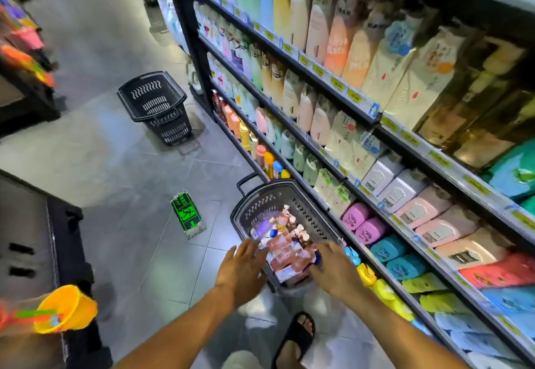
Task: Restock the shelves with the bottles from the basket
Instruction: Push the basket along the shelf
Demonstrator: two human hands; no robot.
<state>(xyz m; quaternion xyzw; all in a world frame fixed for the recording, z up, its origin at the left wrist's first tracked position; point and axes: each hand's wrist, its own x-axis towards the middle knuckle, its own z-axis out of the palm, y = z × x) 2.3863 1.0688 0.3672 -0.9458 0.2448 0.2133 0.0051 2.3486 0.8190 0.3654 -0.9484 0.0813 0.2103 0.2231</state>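
Left hand (241,267) over basket (260,205) rim, open floor (130,195)

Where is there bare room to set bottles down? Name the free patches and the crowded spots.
Bare floor tiles lie between the stacked black baskets and the full basket, and around the green floor sign. The shelves look packed side by side; the full basket is heaped with bottles.

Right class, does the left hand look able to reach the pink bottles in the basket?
Probably yes: the left hand hovers open at the rim of the basket, beside the pink bottles, with nothing between them.
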